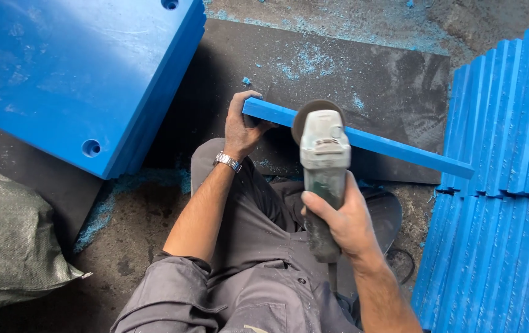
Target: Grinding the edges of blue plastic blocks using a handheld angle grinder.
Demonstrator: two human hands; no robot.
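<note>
On the dark mat (394,80) in front of the seated person's knees lies a long blue plastic bar (400,150), running from upper left down to the right, w/ blue shavings (304,61) scattered over the mat & the concrete beyond. Left hand (241,126) clamps the bar's left end, fingers curled over the top edge, thumb underneath. Right hand (341,219) wraps the grey body of an angle grinder (324,166), fingers closed tight round the handle; its disc (304,114) sits at the bar's near edge, mostly hidden behind the grinder head, so can't tell exactly where it touches. 1 bar in hand, 1 grinder. To the right, two rows of blue strips (511,123) lean side by side, approx. a dozen or more, cut off by the frame so no exact count. Upper left: a stack of big blue slabs (73,74) w/ round holes, 4 holes visible; nr of slabs hard to make out. Lower left a grey woven sack (12,240), partly out of frame. A wristwatch (227,161) on the left wrist. A dark cable (403,259) near the right leg, mostly hidden.
</note>
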